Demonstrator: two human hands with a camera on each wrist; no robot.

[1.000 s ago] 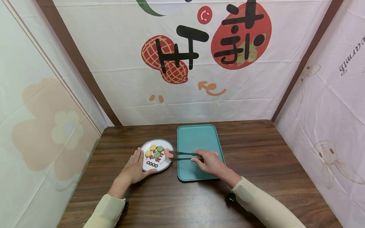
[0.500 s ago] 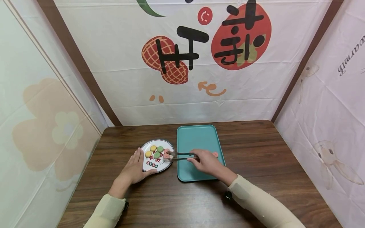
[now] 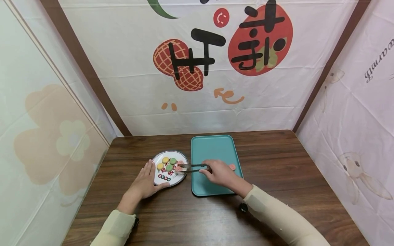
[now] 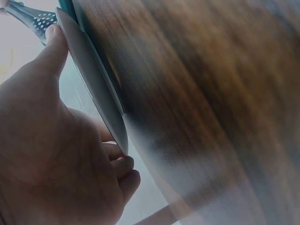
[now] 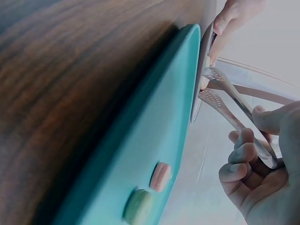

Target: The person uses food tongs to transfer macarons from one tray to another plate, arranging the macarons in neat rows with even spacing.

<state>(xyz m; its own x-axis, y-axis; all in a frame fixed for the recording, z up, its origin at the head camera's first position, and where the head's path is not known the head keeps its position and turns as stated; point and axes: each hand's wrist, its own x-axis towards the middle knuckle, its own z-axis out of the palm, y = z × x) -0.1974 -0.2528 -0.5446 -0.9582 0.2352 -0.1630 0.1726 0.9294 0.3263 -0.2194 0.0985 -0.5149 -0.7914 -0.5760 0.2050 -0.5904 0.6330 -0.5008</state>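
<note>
The right hand (image 3: 219, 173) has its fingers (image 5: 240, 161) curled round the handles of a pair of metal tongs (image 3: 191, 167), thumb on top, squeezing them narrow. The perforated tips of the tongs reach left over the rim of the plate (image 3: 160, 179) and close on a pink macaron (image 3: 178, 168) at the plate's right edge; the right wrist view shows the two tips either side of a pale round piece just past the tray's rim. Whether the macaron is lifted off the plate or resting on it cannot be told.

The left hand (image 3: 145, 182) lies against the near left side of the plate, its fingers (image 4: 123, 165) loosely bent under the rim and the thumb (image 4: 52, 49) straight along the edge, steadying it rather than gripping.

On the white patterned plate, further in from the pink one, sit two yellow macarons (image 3: 162, 162) and two green macarons (image 3: 171, 163), close together.

Just right of the plate lies a teal tray (image 3: 212, 150), lengthwise away from the person; the right hand hovers over its near half. A pink macaron on the tray (image 3: 232, 166) shows just beyond the hand, and the right wrist view shows a green macaron on the tray (image 5: 138, 206) beside it.

Both stand on a dark wooden surface (image 3: 277, 160), enclosed by printed cloth walls (image 3: 129, 85).
</note>
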